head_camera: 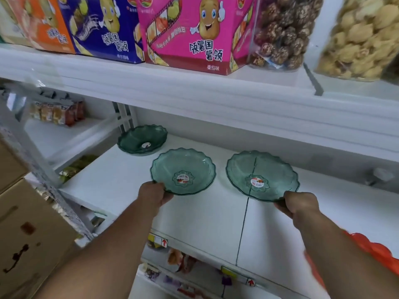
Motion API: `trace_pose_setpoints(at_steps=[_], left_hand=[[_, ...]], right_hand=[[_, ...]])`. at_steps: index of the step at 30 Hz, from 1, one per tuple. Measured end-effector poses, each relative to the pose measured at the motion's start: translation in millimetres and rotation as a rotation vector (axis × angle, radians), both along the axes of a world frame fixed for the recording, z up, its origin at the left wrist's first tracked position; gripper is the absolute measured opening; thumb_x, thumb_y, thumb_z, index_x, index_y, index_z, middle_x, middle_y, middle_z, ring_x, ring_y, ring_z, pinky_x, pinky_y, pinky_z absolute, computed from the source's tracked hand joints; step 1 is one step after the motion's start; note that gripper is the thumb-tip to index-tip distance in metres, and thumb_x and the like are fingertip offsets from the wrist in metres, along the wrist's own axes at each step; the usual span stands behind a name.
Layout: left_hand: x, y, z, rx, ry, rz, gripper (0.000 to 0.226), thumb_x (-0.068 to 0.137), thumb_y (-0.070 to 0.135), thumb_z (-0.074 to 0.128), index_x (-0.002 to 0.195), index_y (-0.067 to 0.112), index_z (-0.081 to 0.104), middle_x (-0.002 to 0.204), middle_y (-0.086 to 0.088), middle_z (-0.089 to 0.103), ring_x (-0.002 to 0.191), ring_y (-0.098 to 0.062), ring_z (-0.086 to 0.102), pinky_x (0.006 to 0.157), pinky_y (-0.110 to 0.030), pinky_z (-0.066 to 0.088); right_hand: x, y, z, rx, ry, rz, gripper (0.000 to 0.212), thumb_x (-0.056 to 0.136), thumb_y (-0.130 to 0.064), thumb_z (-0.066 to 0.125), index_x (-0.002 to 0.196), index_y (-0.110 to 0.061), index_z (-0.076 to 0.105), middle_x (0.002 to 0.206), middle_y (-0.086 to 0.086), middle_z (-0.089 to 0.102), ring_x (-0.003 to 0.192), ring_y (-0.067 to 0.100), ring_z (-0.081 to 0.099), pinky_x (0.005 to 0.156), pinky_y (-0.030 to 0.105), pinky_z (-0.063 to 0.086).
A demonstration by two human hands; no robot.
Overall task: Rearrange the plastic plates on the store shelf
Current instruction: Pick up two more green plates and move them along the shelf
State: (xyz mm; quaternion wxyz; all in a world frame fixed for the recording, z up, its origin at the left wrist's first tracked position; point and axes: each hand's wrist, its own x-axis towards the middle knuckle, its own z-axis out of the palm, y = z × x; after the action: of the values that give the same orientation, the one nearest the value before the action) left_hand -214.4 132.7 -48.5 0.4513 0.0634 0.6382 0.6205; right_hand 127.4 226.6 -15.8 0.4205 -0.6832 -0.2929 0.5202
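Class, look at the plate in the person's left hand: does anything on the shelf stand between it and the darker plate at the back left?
Nothing visible does. The left hand grips the near rim of the middle plate, and only bare white shelf shows between it and the back plate. The right hand holds another plate off to the side.

The fingers of the left hand [154, 194] are hidden under the near rim of the middle translucent green scalloped plastic plate [183, 171]; those of the right hand [299, 205] likewise under the right-hand green plate [262, 175]. The plates' round centre stickers are too small to read. An orange plastic thing [371, 248] at the white shelf's [205, 216] right front is cut off by the picture's edge and blurred.
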Motion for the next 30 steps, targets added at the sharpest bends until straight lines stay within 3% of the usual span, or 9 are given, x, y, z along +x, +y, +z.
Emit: trace_pose_setpoints(at_steps=[2,4,10,13,17,19,22,28,30], left_hand=[[-10,27,-8,-0.022,0.023,-0.038,0.019,0.095,-0.005,0.051,0.111,-0.003,0.060,0.103,-0.018,0.065,0.076,-0.026,0.065,0.055,-0.031,0.060],[-17,49,-14,-0.037,0.037,-0.064,0.011,0.094,-0.003,0.054,0.102,-0.001,0.061,0.094,-0.015,0.067,0.074,-0.025,0.066,0.057,-0.031,0.061],[-36,113,-39,-0.053,0.042,-0.153,0.013,0.094,0.003,0.058,0.081,0.006,0.061,0.084,-0.014,0.068,0.074,-0.027,0.069,0.088,-0.045,0.058],[-40,132,-49,-0.050,-0.005,-0.178,0.008,0.095,0.003,0.056,0.097,0.000,0.063,0.086,-0.014,0.069,0.078,-0.026,0.070,0.086,-0.043,0.059],[-45,151,-57,-0.037,-0.060,-0.221,0.026,0.095,0.001,0.053,0.120,-0.002,0.058,0.098,-0.016,0.068,0.078,-0.025,0.069,0.064,-0.031,0.062],[-45,158,-58,-0.037,-0.077,-0.234,0.030,0.095,0.000,0.052,0.125,-0.002,0.058,0.104,-0.019,0.067,0.079,-0.026,0.069,0.067,-0.033,0.062],[-47,165,-58,-0.014,-0.071,-0.256,0.032,0.095,0.000,0.053,0.127,-0.002,0.058,0.109,-0.021,0.067,0.080,-0.025,0.067,0.077,-0.036,0.058],[-53,163,-58,0.089,-0.095,-0.298,0.033,0.095,0.002,0.052,0.127,-0.001,0.056,0.122,-0.019,0.064,0.093,-0.022,0.065,0.085,-0.033,0.051],[-59,160,-60,0.106,-0.090,-0.289,0.032,0.094,-0.002,0.050,0.126,-0.002,0.054,0.120,-0.018,0.063,0.094,-0.021,0.064,0.093,-0.035,0.051]], right_hand=[[-6,11,-5,0.001,0.006,-0.048,0.020,0.091,0.007,0.051,0.110,0.006,0.058,0.095,0.019,0.066,0.064,0.033,0.066,0.089,0.049,0.059],[-8,16,-7,0.004,0.014,-0.081,0.021,0.092,0.006,0.052,0.113,0.006,0.057,0.093,0.019,0.065,0.064,0.034,0.066,0.090,0.049,0.058],[-20,35,-18,0.022,0.025,-0.172,0.020,0.092,0.005,0.054,0.112,0.006,0.056,0.088,0.020,0.065,0.065,0.033,0.068,0.052,0.032,0.061],[-26,37,-22,0.021,0.045,-0.201,0.023,0.092,0.006,0.053,0.115,0.009,0.057,0.099,0.025,0.066,0.066,0.033,0.067,0.048,0.033,0.059],[-35,39,-23,0.027,0.033,-0.225,0.021,0.092,0.006,0.052,0.112,0.009,0.059,0.106,0.028,0.067,0.065,0.032,0.067,0.044,0.031,0.058],[-40,41,-23,0.035,0.033,-0.229,0.017,0.092,0.005,0.053,0.108,0.007,0.060,0.105,0.028,0.069,0.062,0.031,0.068,0.043,0.029,0.059],[-52,45,-24,0.049,0.051,-0.211,0.021,0.091,0.006,0.053,0.109,0.009,0.061,0.103,0.028,0.071,0.063,0.032,0.071,0.048,0.028,0.060],[-99,61,-24,0.094,0.112,-0.115,0.017,0.088,0.008,0.053,0.101,0.010,0.065,0.096,0.026,0.073,0.066,0.033,0.073,0.076,0.041,0.063],[-119,66,-23,0.094,0.107,-0.069,0.018,0.088,0.009,0.054,0.101,0.010,0.065,0.099,0.025,0.073,0.067,0.032,0.073,0.070,0.037,0.064]])
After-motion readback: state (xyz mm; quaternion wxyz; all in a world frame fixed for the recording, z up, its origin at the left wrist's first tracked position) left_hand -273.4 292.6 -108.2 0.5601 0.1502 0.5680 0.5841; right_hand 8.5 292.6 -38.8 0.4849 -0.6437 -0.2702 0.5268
